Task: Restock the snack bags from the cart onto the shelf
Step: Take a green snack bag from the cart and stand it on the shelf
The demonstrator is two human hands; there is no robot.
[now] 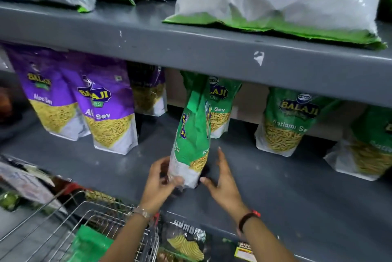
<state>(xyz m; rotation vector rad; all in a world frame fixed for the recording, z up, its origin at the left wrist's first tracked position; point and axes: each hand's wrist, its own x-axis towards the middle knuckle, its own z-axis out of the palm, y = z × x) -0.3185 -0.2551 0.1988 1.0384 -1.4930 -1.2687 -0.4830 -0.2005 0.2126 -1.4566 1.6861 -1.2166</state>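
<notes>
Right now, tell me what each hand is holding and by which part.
The left hand grips the green snack bag by its white bottom corner. The right hand is open beside the bag's base, holding nothing.

green snack bag [192, 134] upright on shelf [275, 187] | left hand [160, 181] grips base | right hand [224, 183] spread beside

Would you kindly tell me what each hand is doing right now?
Left hand: closed on the bottom corner of the green Balaji snack bag.
Right hand: open beside the bag, holding nothing.
</notes>
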